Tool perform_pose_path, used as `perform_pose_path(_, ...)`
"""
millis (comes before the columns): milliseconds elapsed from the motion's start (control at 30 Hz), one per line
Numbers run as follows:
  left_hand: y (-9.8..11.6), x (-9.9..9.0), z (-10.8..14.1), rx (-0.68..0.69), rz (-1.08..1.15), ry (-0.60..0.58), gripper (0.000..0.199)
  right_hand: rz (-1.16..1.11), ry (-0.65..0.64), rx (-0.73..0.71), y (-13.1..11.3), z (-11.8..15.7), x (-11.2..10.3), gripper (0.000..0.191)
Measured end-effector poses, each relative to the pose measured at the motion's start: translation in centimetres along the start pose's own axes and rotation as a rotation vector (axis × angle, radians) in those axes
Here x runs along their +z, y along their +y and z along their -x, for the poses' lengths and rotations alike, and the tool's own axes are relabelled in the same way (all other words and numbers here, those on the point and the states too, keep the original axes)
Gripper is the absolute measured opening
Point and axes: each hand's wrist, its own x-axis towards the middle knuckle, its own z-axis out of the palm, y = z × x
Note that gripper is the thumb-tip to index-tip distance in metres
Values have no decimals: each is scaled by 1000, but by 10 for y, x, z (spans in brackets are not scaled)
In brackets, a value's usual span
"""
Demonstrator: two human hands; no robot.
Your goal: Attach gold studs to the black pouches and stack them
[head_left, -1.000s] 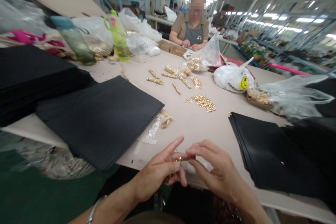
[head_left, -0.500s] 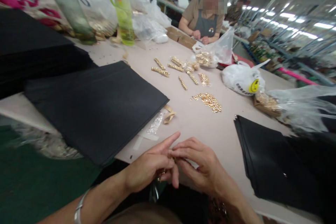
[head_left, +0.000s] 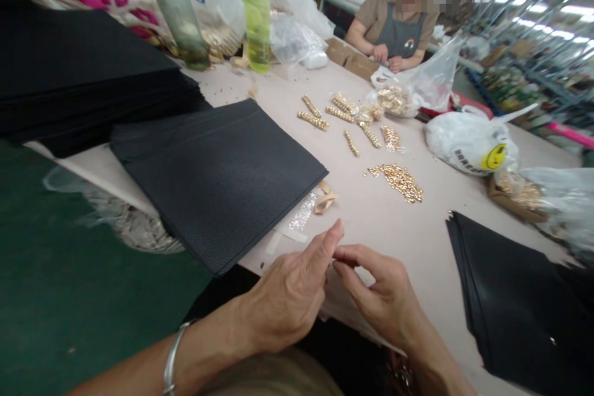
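Note:
My left hand [head_left: 297, 288], a silver bangle on its wrist, is closed with its back toward the camera; its fingers curl out of sight, and whatever they hold is hidden. Thumb and forefinger of my right hand [head_left: 380, 281] are pinched at my left fingertips, on something too small to make out. Both hands are above the table's near edge. Beyond them lie a pile of small gold pieces [head_left: 403, 182] and several short gold strips [head_left: 313, 120]. A black leather-like sheet [head_left: 218, 179] lies to the left of my hands.
Black sheets are stacked at far left [head_left: 83, 68] and right [head_left: 515, 297]. Two bottles [head_left: 179, 18] [head_left: 258, 25] stand at the back left. Plastic bags of gold parts [head_left: 396, 99] and a white bag [head_left: 468, 139] lie rightward. A person [head_left: 394, 31] works across the table.
The view has shifted, so the table's contents appear farther right. My left hand has turned its back to the camera, its fingers now hidden. My right fingers have drawn into a tighter pinch.

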Motion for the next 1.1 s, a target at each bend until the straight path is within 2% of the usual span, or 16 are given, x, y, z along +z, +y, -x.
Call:
perform_pose_path(100, -1, -1, 0, 70, -34, 9, 83, 33, -46, -65, -2, -4, 4, 23)
perform_pose_path(200, -3, 0, 2, 55, -78, -1, 80, 120, -57, -101, -2, -6, 8, 15)
perform_pose_path(333, -8, 2, 6, -20, -164, -25, 81, 254, -97, -22, -4, -9, 13, 12)
perform_pose_path(467, -12, 4, 6, -90, -198, -34, 87, 222, -96, 70, -6, -15, 18, 13)
perform_pose_path(533, -13, 2, 2, -146, -190, -4, 81, 176, -39, 74, -5, -16, 20, 16)
perform_pose_path(633, -13, -3, -7, -234, -166, 59, 62, 124, 63, -1, -2, -18, 21, 21)
perform_pose_path(733, -11, -10, -14, -291, -123, 29, 38, 59, 103, -31, 3, -18, 19, 20)
perform_pose_path(867, -9, -12, -13, -282, -128, -31, 28, -116, 91, 133, 11, -17, 19, 20)
perform_pose_path(1000, -13, -4, -4, -215, -286, -11, 34, -347, 91, 293, 18, -16, 25, 17)
perform_pose_path(1100, -16, 0, 0, -167, -418, -31, 38, -394, 107, 349, 17, -17, 28, 16)
